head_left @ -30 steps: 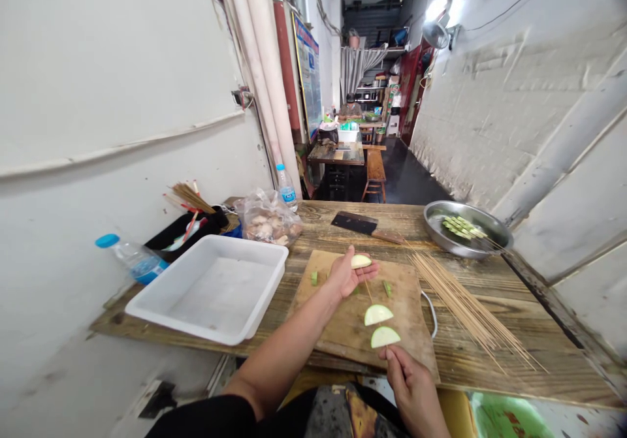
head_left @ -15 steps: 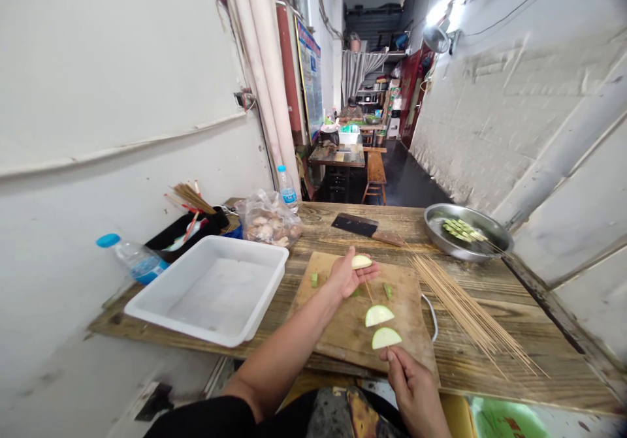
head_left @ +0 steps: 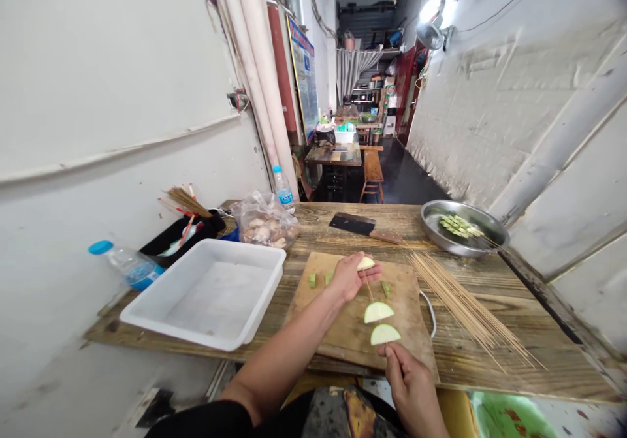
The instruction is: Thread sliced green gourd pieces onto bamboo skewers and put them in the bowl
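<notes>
Shifted slightly rightward over the cutting board (head_left: pixel 353 343), the left hand (head_left: pixel 350 278) pinches the far squash slice (head_left: pixel 366 264); the right hand (head_left: pixel 409 376) grips the skewer (head_left: pixel 369 289) over the board's near edge. Threading seems underway, calling for steady alignment.

Half-rnd slices (head_left: pixel 379 312), prob. squash, on skewer (head_left: pixel 370 289)

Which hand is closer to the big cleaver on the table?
Left. The left hand is over the far part of the cutting board, on the near side of the cleaver. The right hand is by the board's near edge, farther away.
</notes>
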Tool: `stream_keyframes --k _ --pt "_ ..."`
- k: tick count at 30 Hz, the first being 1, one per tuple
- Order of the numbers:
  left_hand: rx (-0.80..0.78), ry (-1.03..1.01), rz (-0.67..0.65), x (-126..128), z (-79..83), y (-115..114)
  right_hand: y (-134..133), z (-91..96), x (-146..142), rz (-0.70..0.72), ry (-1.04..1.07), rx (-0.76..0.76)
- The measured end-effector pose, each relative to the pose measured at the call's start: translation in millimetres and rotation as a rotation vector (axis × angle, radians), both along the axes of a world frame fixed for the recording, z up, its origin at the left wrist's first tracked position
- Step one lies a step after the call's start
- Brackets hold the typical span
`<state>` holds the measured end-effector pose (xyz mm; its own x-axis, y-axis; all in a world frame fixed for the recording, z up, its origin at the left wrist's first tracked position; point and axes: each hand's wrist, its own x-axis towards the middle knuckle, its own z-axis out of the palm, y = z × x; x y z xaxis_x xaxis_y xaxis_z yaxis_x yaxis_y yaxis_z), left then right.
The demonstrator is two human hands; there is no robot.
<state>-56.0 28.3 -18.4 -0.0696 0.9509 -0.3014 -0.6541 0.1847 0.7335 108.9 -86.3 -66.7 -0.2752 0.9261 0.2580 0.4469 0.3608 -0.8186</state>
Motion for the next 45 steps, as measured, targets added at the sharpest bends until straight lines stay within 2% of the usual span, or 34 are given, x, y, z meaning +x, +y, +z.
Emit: stream_keyframes --k 6,14,29,35,38,42,45 --pt "0.037 0.036 0.028 12 2.8 -3 -2 8.2 0 -0.004 -0.017 0.006" --pt "0.103 -0.009 -0.052 15 -5.9 -9 -6 -0.9 0 -0.048 0.001 -0.005" --pt "0.086 -0.085 -0.085 22 -9.5 -19 -10 0.8 -3 -0.070 0.015 -0.001" --pt "-0.025 -0.048 -0.110 38 -12.8 -32 -8 -1.5 -4 -0.092 0.025 0.039" --pt "-0.010 -0.036 -0.136 43 -11.1 -40 -6 -2.8 -4 -0.106 0.027 0.048" --pt "0.009 -0.113 -0.211 37 -8.8 -38 -5 -7.4 -2 -0.121 0.041 0.054" --pt "-0.010 -0.105 -0.208 26 -8.8 -30 -5 -12.0 2 -0.122 0.038 0.049"
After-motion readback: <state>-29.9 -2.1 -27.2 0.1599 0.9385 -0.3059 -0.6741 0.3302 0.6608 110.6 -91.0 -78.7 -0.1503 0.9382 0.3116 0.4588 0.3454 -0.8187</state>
